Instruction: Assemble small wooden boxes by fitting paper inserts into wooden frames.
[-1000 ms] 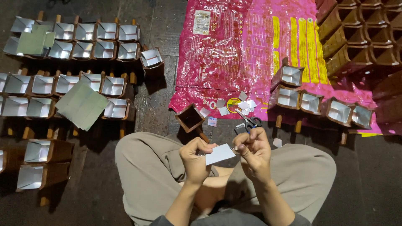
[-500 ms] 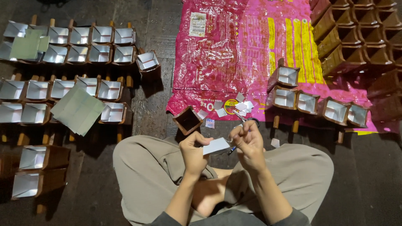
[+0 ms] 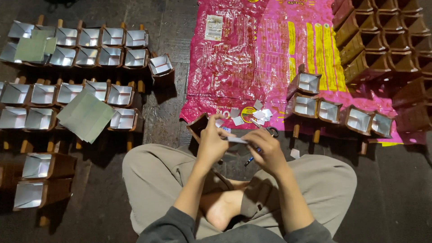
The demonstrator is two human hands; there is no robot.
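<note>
While both hands meet at the frame's lower centre:
Left hand (image 3: 212,143): fingers curled, pinching the white paper piece (image 3: 237,140) at its left end.
Right hand (image 3: 268,150): clenched on the paper's right end.
Paper piece: between the hands, above the crossed legs.

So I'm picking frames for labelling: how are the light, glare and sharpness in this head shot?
Head view: dim overall, with the floor nearly black at the edges; glare streaks on the pink plastic sheet; foil-lined boxes reflect bright grey; the brown boxes at top right sink into shadow. The left hand, right hand and small paper piece between them look slightly soft.
</note>
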